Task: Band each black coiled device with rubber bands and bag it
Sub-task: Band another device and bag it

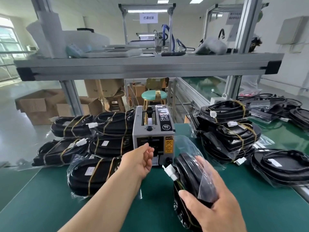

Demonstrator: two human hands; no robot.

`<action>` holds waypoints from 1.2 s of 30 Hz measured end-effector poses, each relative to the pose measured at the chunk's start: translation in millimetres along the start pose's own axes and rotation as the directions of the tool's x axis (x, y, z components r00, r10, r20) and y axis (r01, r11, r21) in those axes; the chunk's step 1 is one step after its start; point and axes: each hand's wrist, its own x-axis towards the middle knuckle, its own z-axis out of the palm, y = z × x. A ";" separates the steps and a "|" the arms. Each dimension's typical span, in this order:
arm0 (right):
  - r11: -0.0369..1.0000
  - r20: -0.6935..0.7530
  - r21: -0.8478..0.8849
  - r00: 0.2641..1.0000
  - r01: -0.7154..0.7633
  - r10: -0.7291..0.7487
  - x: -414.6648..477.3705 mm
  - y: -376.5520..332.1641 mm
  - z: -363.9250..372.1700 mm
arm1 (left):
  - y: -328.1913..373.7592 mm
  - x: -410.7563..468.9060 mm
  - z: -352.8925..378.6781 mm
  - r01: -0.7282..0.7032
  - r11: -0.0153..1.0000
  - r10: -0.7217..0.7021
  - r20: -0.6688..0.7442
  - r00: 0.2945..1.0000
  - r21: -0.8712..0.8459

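My right hand [215, 203] grips a black coiled device [187, 174] that sits inside a clear plastic bag [189, 146], the bag's open flap sticking up and a white connector [171, 171] poking out at the left. My left hand [140, 159] reaches forward to the front slot of the grey tape dispenser [153, 131], its fingertips pinched at the outlet; a small clear piece seems to be between them, but I cannot tell for sure.
Bagged, banded black devices are piled at the left [93, 144] and stacked at the right [229, 131], with more further right [280, 166]. All lie on a green mat [50, 198]. An aluminium shelf [147, 66] spans overhead.
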 end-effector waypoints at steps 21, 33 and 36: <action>0.999 0.153 0.015 0.987 0.052 -0.053 -0.6 7.7 -5.7 | -12.7 -125.7 -20.8 -0.690 0.685 0.467 0.587 0.661 0.232; 0.998 0.151 0.042 0.987 0.043 -0.049 -0.3 13.0 -3.1 | -12.2 -127.2 -3.8 -0.653 0.677 0.404 0.570 0.716 0.340; 0.997 0.147 0.076 0.988 0.025 -0.036 -0.1 14.9 -2.5 | -10.2 -127.6 -1.9 -0.658 0.661 0.399 0.573 0.716 0.362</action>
